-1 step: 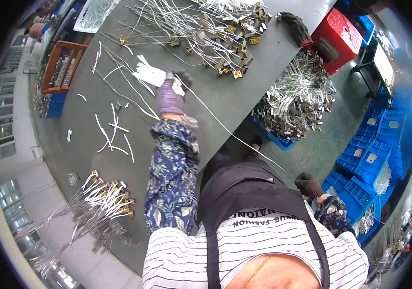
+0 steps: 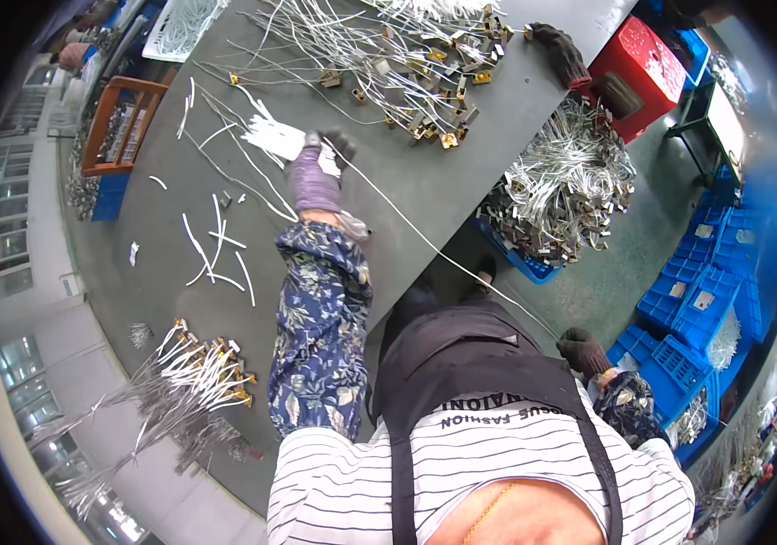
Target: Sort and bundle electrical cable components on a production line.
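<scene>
The wide flat grey table (image 2: pixel 452 182) looks smooth and dull. Across its edge — a long thin white wire (image 2: pixel 448 260), smooth like plastic. On it, small boxy gold metal bits (image 2: pixel 448 141) shine. Beside it — a glossy red plastic box (image 2: pixel 643 68).

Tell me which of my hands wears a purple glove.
Your left hand, holding the white tubes; your right hand wears dark brown.

At eleven o'clock the left hand (image 2: pixel 318 182) is gloved in purple; its navy sleeve (image 2: pixel 318 318) is leaf-patterned; at five the white shirt (image 2: pixel 534 445) is dark-striped; at two the box (image 2: pixel 640 68) is coloured red.
</scene>
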Available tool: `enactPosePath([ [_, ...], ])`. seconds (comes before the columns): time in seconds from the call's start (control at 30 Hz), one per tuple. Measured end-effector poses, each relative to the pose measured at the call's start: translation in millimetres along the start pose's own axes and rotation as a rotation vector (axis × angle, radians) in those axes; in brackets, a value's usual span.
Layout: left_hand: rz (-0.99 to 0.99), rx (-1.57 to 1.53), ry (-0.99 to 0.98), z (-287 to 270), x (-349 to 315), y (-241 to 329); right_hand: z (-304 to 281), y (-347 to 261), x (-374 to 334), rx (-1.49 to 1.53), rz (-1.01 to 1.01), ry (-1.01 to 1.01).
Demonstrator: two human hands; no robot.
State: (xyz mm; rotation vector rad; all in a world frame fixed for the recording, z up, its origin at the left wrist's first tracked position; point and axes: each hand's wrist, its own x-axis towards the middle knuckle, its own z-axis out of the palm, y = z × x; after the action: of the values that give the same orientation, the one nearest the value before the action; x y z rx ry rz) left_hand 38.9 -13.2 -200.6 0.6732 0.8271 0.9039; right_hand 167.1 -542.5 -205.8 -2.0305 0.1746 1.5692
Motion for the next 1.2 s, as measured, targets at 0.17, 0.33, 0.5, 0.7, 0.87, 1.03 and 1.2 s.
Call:
enactPosePath([
  [0.17,0.120,0.033,0.067,19.6,-0.7,52.1,-6.3,-1.2,9.1,-0.023,-0.014,0.008],
  [0.33,0.114,0.066,0.064,22.6,-2.0,65.5,-19.5,0.6,19.0,0.058,-0.084,-0.011],
  [0.5,-0.195,0.109,-0.233,12.9,-49.0,-25.2,5.3,-22.1,27.8,0.320,-0.204,-0.154],
  [0.7,-0.074,0.237,-0.041,-100.6,-29.7,-67.3,41.3,-89.8,36.9,0.081,-0.301,-0.311],
  [0.87,0.022,0.435,0.294,-40.5,-57.4,18.4,100.7,-188.4,33.6,-0.224,-0.735,-0.210],
  [1.03,0.000,0.665,0.112,-37.2,-86.1,-23.8,199.3,-299.3,7.5,-0.637,-1.014,-0.129],
  [1.2,-0.240,1.057,0.188,-55.3,-77.8,46.7,214.8,-380.0,53.7,-1.256,-1.400,0.451],
])
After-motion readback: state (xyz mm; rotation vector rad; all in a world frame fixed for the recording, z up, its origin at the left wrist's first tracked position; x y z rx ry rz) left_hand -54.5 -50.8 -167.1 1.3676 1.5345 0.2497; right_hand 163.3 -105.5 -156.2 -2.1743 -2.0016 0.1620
